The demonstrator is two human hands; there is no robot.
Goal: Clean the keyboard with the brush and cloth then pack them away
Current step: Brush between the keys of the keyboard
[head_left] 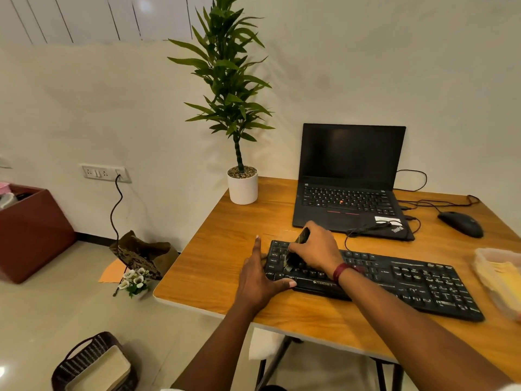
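Observation:
A black keyboard [406, 280] lies across the wooden desk [214, 266], its cable running back to the laptop. My right hand [317, 251] grips a dark brush [294, 256] over the keyboard's left end, bristles down on the keys. My left hand [260, 273] rests at the keyboard's left edge, fingers straight along its side and thumb on the front corner. At the desk's right edge stands a clear plastic container [490, 266] with a yellow cloth [507, 280] inside.
An open black laptop [349, 179] stands behind the keyboard, a black mouse [461, 223] to its right with loose cables. A potted plant [242, 184] occupies the desk's back left corner. On the floor are a wicker basket [93, 365], flowers [135, 280] and a brown box [31, 232].

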